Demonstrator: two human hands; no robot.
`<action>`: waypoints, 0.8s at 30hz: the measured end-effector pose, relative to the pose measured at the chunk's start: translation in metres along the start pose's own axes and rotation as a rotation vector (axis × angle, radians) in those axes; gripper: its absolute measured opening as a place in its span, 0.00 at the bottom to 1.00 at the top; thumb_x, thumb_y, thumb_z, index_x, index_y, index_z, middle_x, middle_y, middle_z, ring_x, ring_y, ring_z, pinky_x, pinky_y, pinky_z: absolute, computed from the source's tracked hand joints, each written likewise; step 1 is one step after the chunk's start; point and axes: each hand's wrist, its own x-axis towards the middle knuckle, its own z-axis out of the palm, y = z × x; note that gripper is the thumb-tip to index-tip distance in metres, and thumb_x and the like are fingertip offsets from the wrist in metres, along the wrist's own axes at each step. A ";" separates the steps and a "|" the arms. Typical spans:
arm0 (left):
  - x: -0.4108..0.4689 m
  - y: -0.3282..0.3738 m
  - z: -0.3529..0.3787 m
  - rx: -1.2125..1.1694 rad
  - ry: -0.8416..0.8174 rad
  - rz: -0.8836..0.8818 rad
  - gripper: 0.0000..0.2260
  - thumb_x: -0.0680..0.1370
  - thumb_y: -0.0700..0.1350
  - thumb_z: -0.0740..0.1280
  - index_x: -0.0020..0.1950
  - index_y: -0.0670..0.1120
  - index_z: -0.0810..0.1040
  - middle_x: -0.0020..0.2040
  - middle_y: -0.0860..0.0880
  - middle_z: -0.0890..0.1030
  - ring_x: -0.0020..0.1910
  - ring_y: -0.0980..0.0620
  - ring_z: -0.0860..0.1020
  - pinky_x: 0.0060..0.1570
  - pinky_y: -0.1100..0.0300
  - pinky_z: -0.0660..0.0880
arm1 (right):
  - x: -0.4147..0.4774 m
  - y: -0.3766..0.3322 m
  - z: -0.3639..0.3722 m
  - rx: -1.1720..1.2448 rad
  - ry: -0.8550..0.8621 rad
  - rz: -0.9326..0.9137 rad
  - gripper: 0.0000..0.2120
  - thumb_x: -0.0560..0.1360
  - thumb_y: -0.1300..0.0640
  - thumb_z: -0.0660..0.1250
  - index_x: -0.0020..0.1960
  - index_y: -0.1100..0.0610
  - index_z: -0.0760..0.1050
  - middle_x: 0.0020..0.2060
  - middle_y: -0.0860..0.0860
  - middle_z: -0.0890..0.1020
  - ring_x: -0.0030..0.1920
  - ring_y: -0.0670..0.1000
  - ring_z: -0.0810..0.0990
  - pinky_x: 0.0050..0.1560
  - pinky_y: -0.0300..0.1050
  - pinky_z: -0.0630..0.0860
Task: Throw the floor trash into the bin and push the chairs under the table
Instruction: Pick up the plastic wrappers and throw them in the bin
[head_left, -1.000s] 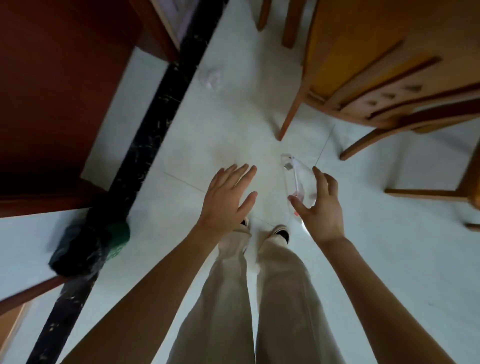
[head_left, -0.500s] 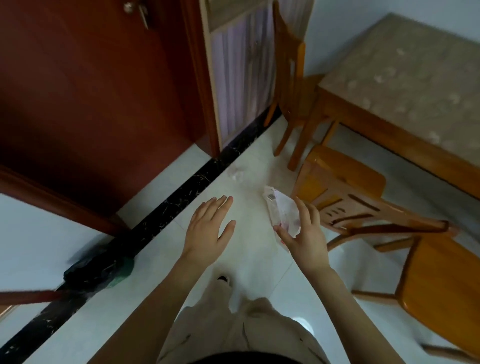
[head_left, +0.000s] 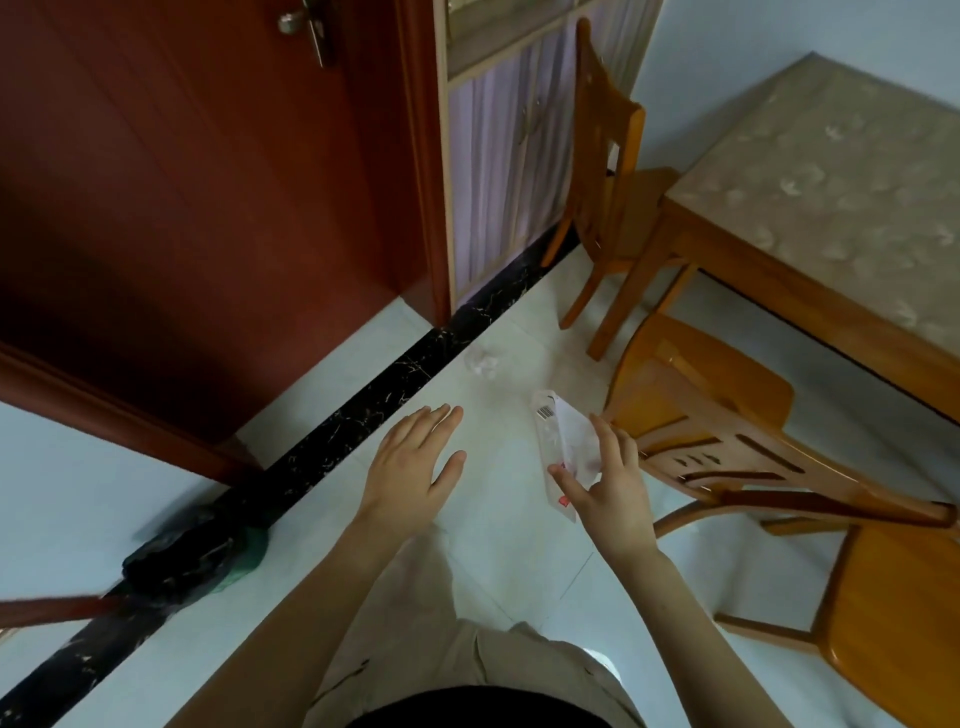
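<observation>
My right hand (head_left: 610, 488) pinches a clear plastic wrapper (head_left: 563, 441) with a barcode, held upright above the floor. My left hand (head_left: 410, 467) hovers beside it, fingers straight and holding nothing. A crumpled clear piece of trash (head_left: 480, 358) lies on the white floor ahead, near the black threshold strip. A bin lined with a black bag (head_left: 182, 561) lies low at the left. A wooden chair (head_left: 696, 415) stands pulled out from the table (head_left: 831, 208) right of my hand. Another chair (head_left: 608, 156) stands at the table's far end, and a third chair (head_left: 893, 592) at the right edge.
A dark red door (head_left: 182, 182) fills the left. A cabinet with a purple curtain (head_left: 498, 135) stands behind the far chair. A black marble strip (head_left: 363, 405) crosses the floor diagonally. A red-brown pole (head_left: 52, 610) enters at the lower left.
The view has lifted from straight down at my feet to the room ahead. My right hand still holds the wrapper; both hands keep their pose.
</observation>
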 end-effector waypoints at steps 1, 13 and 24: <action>0.010 -0.009 -0.001 0.000 -0.008 0.012 0.26 0.79 0.56 0.52 0.73 0.46 0.68 0.71 0.48 0.72 0.72 0.48 0.66 0.72 0.52 0.60 | 0.009 -0.005 0.007 -0.008 0.004 0.004 0.36 0.72 0.36 0.67 0.74 0.44 0.57 0.73 0.48 0.64 0.61 0.54 0.77 0.51 0.38 0.70; 0.171 -0.130 -0.065 0.014 -0.089 0.147 0.25 0.79 0.55 0.55 0.73 0.46 0.68 0.70 0.47 0.72 0.71 0.47 0.67 0.70 0.49 0.64 | 0.137 -0.081 0.065 0.023 0.088 0.140 0.36 0.73 0.39 0.69 0.75 0.46 0.58 0.74 0.50 0.63 0.61 0.56 0.76 0.56 0.51 0.80; 0.282 -0.149 -0.030 0.008 -0.217 0.190 0.24 0.78 0.53 0.60 0.73 0.45 0.69 0.70 0.47 0.73 0.71 0.46 0.68 0.69 0.48 0.65 | 0.230 -0.056 0.068 -0.031 0.131 0.297 0.38 0.71 0.37 0.68 0.75 0.48 0.59 0.73 0.52 0.64 0.63 0.58 0.75 0.51 0.53 0.81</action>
